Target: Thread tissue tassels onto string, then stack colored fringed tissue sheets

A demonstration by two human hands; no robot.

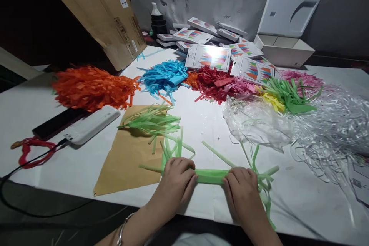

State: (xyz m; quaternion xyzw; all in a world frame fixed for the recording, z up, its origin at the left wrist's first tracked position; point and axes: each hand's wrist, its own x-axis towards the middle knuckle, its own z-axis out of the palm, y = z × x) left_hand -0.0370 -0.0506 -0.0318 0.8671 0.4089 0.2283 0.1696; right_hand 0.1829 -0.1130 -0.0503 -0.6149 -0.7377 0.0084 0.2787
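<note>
A green tissue-paper tassel (211, 176) lies across the white table near its front edge, its middle a flat band and its cut strips fanning out at both ends. My left hand (178, 175) is closed over the band's left part, fingers curled on top. Around the right part my right hand (242, 184) is closed in the same way. Thumbs and the paper under both palms are partly hidden. Just beyond my left hand, a bunch of pale green strips (152, 120) rests on a brown paper sheet (127, 165).
Orange (92, 86), blue (164, 77) and red tassels (215, 82) line the back. Behind them are printed boxes (209, 57) and an open white box (284, 48). Clear plastic (256, 121) and silvery strips (337, 123) lie right. A cabled white power bank (92, 123) and a cardboard box (100, 15) stand left.
</note>
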